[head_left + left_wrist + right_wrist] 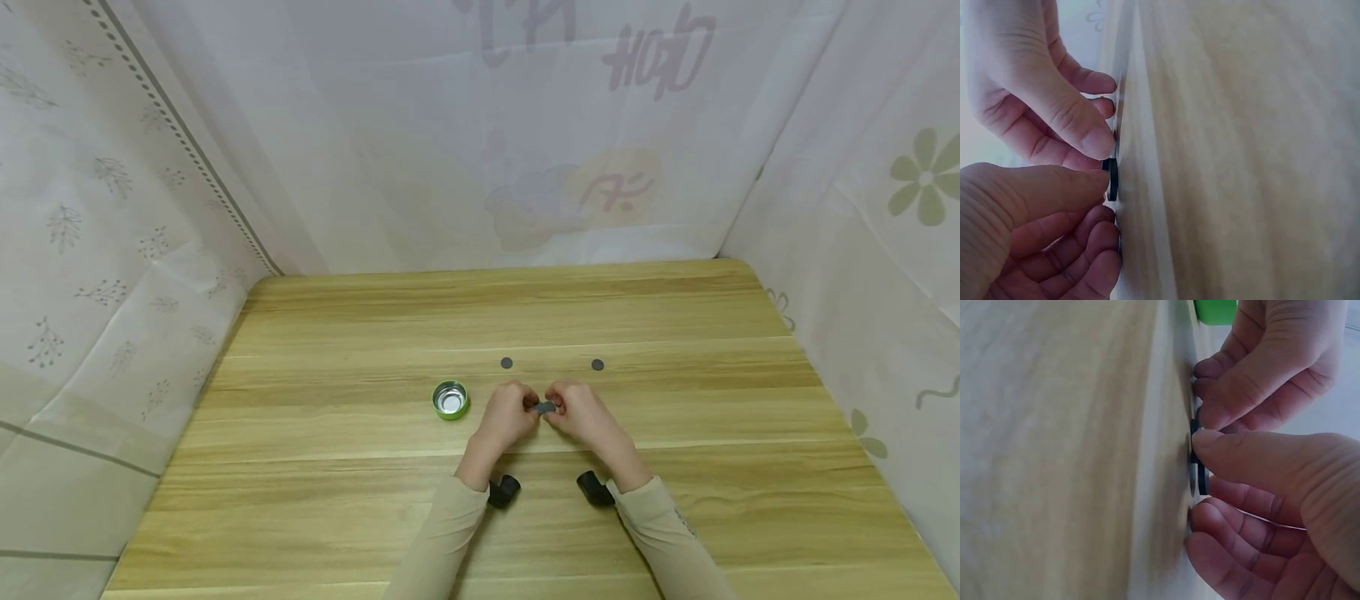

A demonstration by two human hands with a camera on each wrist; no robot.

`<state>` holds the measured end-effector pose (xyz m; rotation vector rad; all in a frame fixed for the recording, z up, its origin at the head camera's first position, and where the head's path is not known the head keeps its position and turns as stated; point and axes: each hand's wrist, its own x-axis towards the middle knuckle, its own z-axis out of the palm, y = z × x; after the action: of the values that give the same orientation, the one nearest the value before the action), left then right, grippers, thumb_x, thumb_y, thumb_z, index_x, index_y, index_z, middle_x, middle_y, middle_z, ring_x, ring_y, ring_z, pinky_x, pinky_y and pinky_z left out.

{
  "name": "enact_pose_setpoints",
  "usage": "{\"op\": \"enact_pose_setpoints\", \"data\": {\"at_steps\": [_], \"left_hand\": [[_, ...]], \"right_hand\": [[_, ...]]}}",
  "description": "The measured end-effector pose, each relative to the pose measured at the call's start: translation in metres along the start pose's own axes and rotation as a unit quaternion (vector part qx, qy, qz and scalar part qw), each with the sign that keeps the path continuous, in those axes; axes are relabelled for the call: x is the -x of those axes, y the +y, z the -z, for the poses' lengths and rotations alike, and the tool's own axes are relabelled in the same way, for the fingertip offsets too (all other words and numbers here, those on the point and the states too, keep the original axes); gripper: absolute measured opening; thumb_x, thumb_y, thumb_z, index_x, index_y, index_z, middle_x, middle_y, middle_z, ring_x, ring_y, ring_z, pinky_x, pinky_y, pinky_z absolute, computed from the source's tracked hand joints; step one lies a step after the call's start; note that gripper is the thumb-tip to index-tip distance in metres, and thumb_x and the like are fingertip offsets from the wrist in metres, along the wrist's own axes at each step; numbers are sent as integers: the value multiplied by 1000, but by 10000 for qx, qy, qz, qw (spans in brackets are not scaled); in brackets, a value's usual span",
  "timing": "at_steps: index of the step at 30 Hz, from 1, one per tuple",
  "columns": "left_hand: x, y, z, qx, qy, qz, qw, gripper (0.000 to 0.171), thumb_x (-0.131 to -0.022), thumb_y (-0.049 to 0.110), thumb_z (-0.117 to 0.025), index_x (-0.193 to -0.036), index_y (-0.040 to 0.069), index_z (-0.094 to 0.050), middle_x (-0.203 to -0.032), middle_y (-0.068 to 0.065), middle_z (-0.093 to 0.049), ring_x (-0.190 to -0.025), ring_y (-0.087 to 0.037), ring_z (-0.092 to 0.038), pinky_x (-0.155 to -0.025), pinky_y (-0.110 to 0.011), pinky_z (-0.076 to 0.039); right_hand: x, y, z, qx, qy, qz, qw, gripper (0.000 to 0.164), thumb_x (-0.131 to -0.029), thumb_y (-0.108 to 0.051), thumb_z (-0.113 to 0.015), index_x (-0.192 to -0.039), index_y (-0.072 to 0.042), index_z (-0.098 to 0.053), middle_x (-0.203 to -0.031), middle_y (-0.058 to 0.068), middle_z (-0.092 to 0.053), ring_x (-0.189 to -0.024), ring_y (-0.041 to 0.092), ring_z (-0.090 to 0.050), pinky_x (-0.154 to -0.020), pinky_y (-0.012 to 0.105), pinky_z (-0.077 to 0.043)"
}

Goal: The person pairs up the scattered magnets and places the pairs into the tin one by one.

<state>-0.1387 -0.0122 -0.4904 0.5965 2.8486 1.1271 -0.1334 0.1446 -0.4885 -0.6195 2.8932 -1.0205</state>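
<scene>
My left hand [510,414] and right hand [581,410] meet just above the wooden table, thumbs and fingers bent toward each other. Between the fingertips sit thin dark grey discs [545,407], at least two, partly overlapping. In the left wrist view, the left thumb presses a black disc edge [1113,180]. The right wrist view shows the right thumb on the dark discs [1203,481], which stand slightly offset from each other. Both hands pinch at this small group. Fingers hide part of it, so the exact number cannot be told.
Two more dark round discs lie beyond the hands, a left one [507,363] and a right one [597,365]. Left of the hands stands a small green tin [451,382] with a silver inside. Black wrist devices [504,492] sit at both cuffs. Printed cloth [420,167] surrounds the table.
</scene>
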Motion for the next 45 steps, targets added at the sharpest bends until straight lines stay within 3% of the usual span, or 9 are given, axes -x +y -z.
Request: {"op": "enact_pose_setpoints", "data": {"at_steps": [11,18,24,45], "left_hand": [[5,-9,4,760,134,-13,9970,12,-73,-5,-70,-86,-5,-70,-80,-12,-65,-68,-17,-61,-59,-17,-48],[11,-14,3,1324,323,-104,9906,15,-73,-6,-70,-88,-8,-68,-82,-15,-64,-69,-19,-62,-60,-18,-50],[16,-15,5,1713,423,5,9843,19,-74,-5,-72,-92,-8,-68,-83,-15,-65,-70,-20,-62,-61,-18,-50],[39,-13,12,2286,668,253,9709,20,-76,-3,-73,-94,-8,-67,-86,-13,-63,-75,-21,-63,-67,-26,-55]], "right_hand": [[-2,0,-7,267,171,133,9994,18,-71,-4,-80,-84,-3,-69,-81,4,-60,-63,11,-51,-54,20,-44],[-2,-3,-6,321,98,32,9994,15,-73,-6,-79,-82,-5,-68,-79,2,-58,-64,10,-49,-55,21,-44],[-2,-3,-6,331,81,71,9994,14,-73,-6,-79,-80,-5,-67,-77,1,-56,-63,11,-50,-54,22,-44],[-4,-4,-3,256,-138,-18,9996,11,-76,-6,-77,-81,-4,-67,-77,0,-55,-64,10,-50,-56,21,-45]]}}
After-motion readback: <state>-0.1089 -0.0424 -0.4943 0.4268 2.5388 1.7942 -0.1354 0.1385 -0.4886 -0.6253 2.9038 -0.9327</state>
